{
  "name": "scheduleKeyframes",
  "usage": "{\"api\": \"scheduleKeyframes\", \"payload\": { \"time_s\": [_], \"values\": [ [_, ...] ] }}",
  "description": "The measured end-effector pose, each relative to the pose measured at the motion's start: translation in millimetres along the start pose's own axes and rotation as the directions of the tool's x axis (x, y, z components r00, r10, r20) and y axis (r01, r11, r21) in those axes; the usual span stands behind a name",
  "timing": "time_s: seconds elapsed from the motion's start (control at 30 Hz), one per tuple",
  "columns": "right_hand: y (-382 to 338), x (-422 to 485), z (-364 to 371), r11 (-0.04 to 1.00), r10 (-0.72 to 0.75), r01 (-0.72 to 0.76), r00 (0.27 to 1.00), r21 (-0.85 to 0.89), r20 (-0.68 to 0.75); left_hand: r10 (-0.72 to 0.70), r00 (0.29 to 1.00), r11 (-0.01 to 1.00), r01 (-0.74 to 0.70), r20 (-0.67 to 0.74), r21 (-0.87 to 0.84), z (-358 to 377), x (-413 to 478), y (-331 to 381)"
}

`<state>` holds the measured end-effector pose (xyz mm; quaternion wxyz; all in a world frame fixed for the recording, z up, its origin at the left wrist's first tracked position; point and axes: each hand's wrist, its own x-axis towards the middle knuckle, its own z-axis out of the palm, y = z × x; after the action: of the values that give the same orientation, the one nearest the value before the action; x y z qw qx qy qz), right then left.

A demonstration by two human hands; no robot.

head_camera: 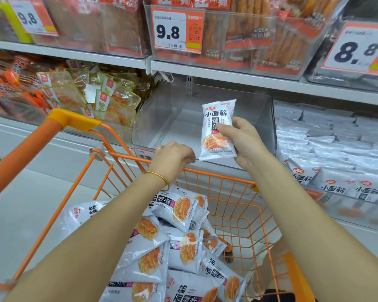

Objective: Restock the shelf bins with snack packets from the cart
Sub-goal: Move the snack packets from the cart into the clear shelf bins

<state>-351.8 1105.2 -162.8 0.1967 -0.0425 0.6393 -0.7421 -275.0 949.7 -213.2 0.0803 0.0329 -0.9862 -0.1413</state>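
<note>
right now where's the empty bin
Head view, centre: the empty bin sits behind the packet in the right hand, left of the stacked packets.

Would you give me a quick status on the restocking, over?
Right hand holds one packet upright before the bin. Left hand grips the cart rim. Bin bare, nothing blocking it.

Head-worn view, forward and down, close over cart [24, 151], facing shelf [227, 76].

A 9.8 price tag [169, 29] hangs left of an 8.8 price tag [358, 49].
</note>
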Motion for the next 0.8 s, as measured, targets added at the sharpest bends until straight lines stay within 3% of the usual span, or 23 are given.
{"api": "scheduleKeyframes", "payload": {
  "time_s": [0.13,0.2,0.3,0.4,0.57,0.7,0.8],
  "values": [
    [2.3,20.9,14.7,0.998,0.027,-0.027,1.000,-0.052,-0.015,0.016,0.991,0.994,-0.002,0.136,-0.107,-0.5,2.6,-5.4],
    [2.4,37.8,22.7,0.997,0.064,-0.065,0.997,-0.033,-0.035,-0.010,0.994,0.979,0.032,0.110,-0.200,-6.0,3.7,-12.3],
    [5.2,67.2,36.7,0.990,0.130,-0.132,0.991,-0.043,-0.041,-0.118,0.984,0.993,0.118,-0.133,-0.008,-12.8,4.9,-25.8],
    [22.2,103.5,55.0,0.974,0.163,-0.175,0.982,-0.145,-0.090,-0.178,0.976,0.969,0.196,-0.126,0.153,-6.6,6.1,-33.4],
    [52.0,169.3,91.8,0.956,-0.002,-0.041,0.989,-0.291,-0.148,-0.169,0.981,0.970,0.182,-0.091,0.158,9.3,5.1,-40.0],
    [60.4,191.3,112.2,0.854,-0.147,0.033,0.973,-0.519,-0.180,-0.149,0.974,0.972,0.176,-0.172,0.154,15.8,6.9,-42.0],
    [67.9,209.6,115.4,0.812,-0.205,0.043,0.955,-0.582,-0.216,-0.154,0.978,0.973,0.175,-0.141,0.153,16.4,8.1,-44.1]
  ]
}}
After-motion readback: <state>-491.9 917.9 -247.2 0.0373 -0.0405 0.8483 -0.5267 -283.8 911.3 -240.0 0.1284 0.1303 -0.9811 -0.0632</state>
